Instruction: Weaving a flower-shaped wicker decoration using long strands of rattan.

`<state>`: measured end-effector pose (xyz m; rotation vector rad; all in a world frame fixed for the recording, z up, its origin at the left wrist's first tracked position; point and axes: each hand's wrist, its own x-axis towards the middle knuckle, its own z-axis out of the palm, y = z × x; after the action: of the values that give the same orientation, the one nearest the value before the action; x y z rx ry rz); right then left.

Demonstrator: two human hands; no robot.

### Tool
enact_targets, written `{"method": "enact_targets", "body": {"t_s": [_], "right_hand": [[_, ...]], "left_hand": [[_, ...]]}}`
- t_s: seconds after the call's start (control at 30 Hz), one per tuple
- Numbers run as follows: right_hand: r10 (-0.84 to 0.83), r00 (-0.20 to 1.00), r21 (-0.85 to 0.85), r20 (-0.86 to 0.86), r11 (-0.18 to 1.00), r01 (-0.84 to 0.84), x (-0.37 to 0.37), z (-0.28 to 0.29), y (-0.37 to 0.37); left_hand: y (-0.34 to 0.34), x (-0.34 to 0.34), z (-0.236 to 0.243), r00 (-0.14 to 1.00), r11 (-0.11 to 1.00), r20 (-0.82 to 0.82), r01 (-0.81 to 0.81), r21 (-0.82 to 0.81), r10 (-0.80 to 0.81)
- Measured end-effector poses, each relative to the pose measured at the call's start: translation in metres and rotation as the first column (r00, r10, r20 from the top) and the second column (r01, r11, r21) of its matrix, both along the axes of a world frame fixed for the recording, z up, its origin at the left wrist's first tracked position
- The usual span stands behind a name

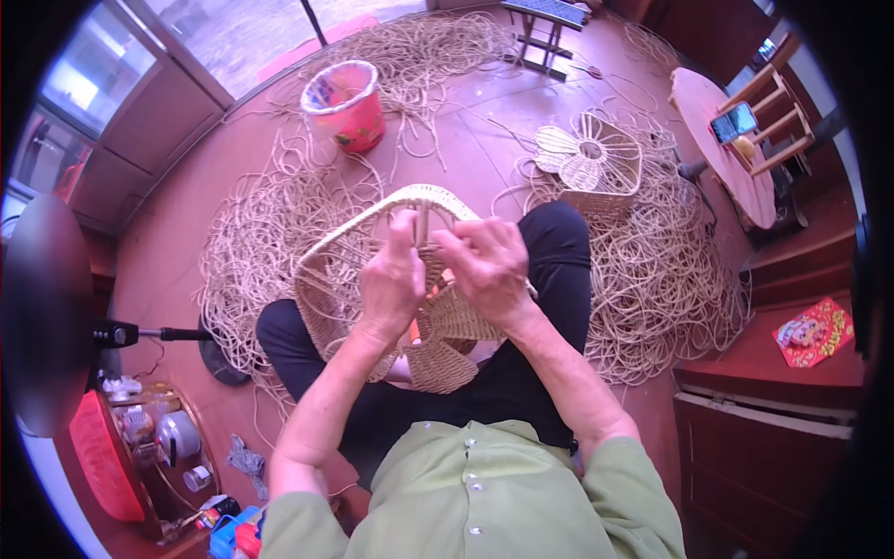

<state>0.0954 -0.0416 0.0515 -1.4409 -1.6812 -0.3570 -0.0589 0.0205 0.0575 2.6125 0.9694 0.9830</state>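
A half-woven tan basket (447, 317) of twisted cord rests across my lap between my knees, its thick braided rim (424, 194) on the far side. Bare frame spokes show at its left, while dense weave fills the petal-shaped parts nearer me. My left hand (393, 284) is closed, thumb and fingers pinching cord beside an upright tan strip below the rim. Just to its right, my right hand (489, 265) is closed too, fingers bent in toward the same spot. What its fingertips hold is mostly hidden. Something orange (414, 329) shows through the basket below my hands.
Loose cord heaps (652, 289) spread on both sides and beyond. A finished-looking flower-topped basket (589, 163) sits at the right. Farther off are a red bucket (346, 126) and a small stool (548, 19). A round wooden table (689, 102) bearing a phone stands far right.
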Motion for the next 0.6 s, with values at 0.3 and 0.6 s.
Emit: {"method": "enact_targets", "body": {"t_s": [0.3,0.6], "right_hand": [[0.062,0.998,-0.033,0.002,0.998,-0.062,-0.018,-0.003,0.029],[0.003,0.998,-0.043,-0.070,0.999,-0.006,-0.020,-0.009,0.032]], "left_hand": [[0.019,-0.026,0.008,0.763,0.605,0.518,0.213,-0.767,0.388],[0.041,-0.013,0.002,0.984,0.892,0.012,-0.156,-0.425,0.178]]}}
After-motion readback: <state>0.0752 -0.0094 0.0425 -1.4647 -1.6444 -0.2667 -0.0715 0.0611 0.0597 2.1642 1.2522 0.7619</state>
